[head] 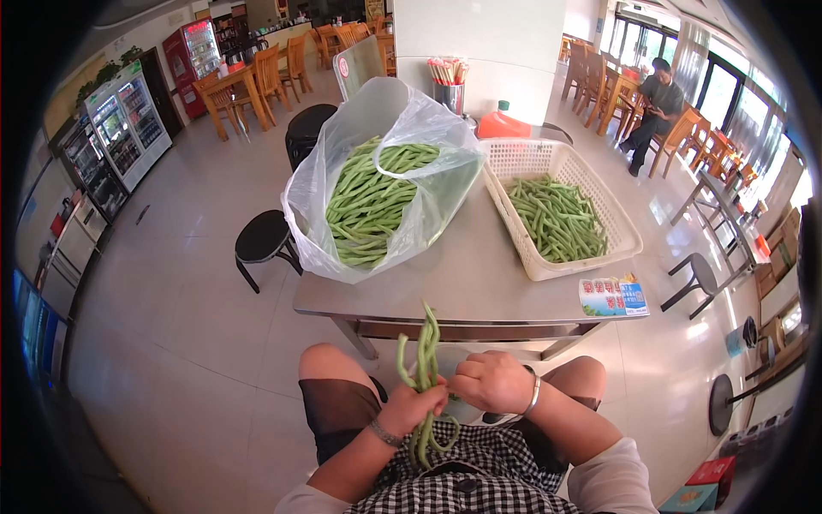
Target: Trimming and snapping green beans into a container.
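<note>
My left hand is closed around several long green beans, whose ends stick out above and below the fist. Close against its fingertips are the curled fingers of my right hand; whether they pinch a bean end is hidden. Both hands are above my lap, over a checked apron. On the steel table before me, an open clear plastic bag bulges with long whole beans. To its right, a white perforated plastic basket contains shorter bean pieces.
Behind the basket are an orange-red container with a green cap and a metal holder of wrapped chopsticks. A printed card lies at the table's right corner. Black stools flank the table. A person sits far right.
</note>
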